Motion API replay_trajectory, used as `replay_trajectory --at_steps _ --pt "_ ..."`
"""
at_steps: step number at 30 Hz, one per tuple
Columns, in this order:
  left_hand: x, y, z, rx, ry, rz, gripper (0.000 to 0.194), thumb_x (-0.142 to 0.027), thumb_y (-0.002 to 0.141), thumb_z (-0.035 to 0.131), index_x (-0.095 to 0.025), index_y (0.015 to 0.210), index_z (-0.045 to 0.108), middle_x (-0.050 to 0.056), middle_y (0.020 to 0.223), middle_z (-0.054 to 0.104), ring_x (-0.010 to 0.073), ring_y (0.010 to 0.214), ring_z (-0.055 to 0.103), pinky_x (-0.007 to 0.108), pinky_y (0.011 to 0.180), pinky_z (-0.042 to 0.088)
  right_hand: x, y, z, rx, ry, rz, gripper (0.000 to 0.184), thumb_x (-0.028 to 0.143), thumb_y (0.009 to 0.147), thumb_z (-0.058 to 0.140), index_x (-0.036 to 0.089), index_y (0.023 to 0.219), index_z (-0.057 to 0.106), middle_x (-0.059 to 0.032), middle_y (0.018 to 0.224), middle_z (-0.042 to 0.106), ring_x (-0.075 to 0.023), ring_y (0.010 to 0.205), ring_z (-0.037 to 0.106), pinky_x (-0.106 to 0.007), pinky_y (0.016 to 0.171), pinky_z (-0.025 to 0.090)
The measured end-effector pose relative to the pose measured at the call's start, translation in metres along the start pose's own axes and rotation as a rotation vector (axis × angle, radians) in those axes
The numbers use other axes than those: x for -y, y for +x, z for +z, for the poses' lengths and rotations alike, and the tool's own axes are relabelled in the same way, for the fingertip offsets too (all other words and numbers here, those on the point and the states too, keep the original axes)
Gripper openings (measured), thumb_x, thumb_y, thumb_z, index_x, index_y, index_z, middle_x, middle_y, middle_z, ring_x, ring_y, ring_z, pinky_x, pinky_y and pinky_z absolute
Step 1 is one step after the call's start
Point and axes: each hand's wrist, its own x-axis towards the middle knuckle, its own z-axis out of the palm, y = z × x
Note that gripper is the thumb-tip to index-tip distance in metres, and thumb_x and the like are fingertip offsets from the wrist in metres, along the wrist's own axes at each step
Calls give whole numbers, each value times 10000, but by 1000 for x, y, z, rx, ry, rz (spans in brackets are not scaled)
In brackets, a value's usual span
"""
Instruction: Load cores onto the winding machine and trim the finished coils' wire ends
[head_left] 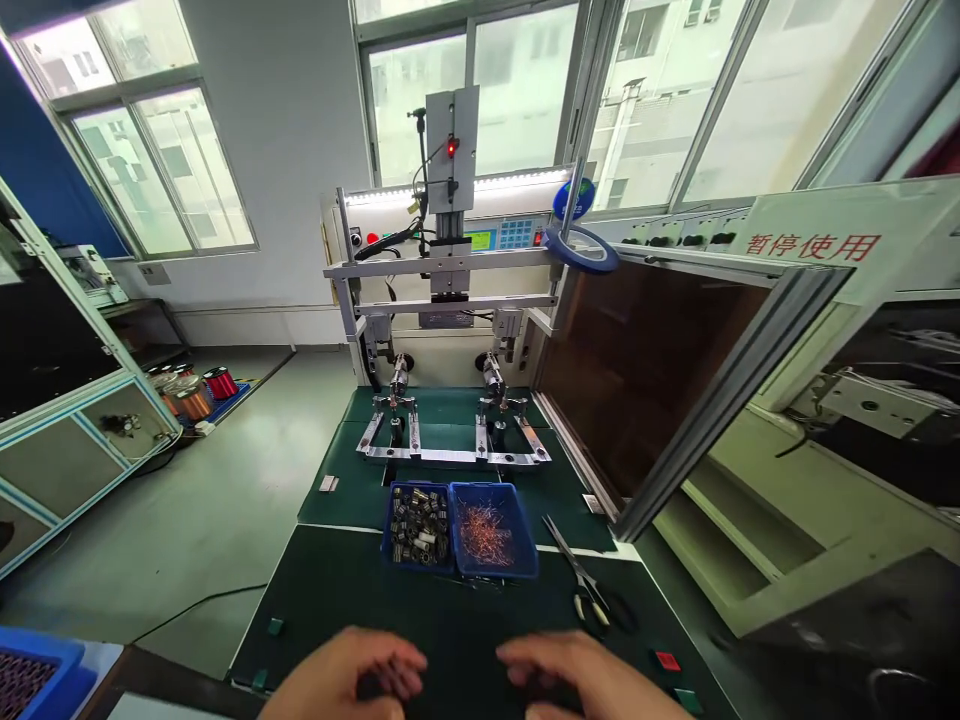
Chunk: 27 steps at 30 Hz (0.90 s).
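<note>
My left hand is over the near edge of the green work mat, fingers loosely curled and thumb apart. Opposite it, my right hand has the same half-curled shape. Nothing shows in either hand, and a strip of mat lies between them. Beyond them sit two blue bins side by side. The left bin holds many small dark and metallic cylindrical parts; the right bin has loose copper wire scraps. Scissors lie on the mat, ahead of my right hand.
A winding machine with two spindle heads stands behind the bins, a metal fixture below them. A framed dark panel rises along the right side. Wire spools are on the floor at left. A red piece lies near right.
</note>
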Motion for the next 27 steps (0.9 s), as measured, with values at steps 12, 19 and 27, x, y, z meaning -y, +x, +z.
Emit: replay_trajectory --at_steps 12,19,27 --pt "-87 163 -121 -590 96 188 417 -411 805 675 -177 1150 653 74 1044 654 191 855 609 288 777 496 20 181 -75 -498 3 -102 147 290 824 562 180 797 654 -38 831 659 -196 825 576 -336 803 421" --pt "-82 263 -193 -791 -330 -138 518 -530 989 365 -78 1178 534 174 1180 563 160 792 639 285 674 537 -31 253 -173 -762 553 464 473 555 951 358 118 1028 522 -74 886 608 -135 664 602 -292 587 518" --pt "-86 276 -204 -731 -555 -227 613 -658 907 468 -84 1105 548 120 988 601 167 741 638 315 650 569 -33 267 -183 -667 905 528 478 546 900 516 86 1033 526 -83 856 623 -139 707 639 -259 586 565"
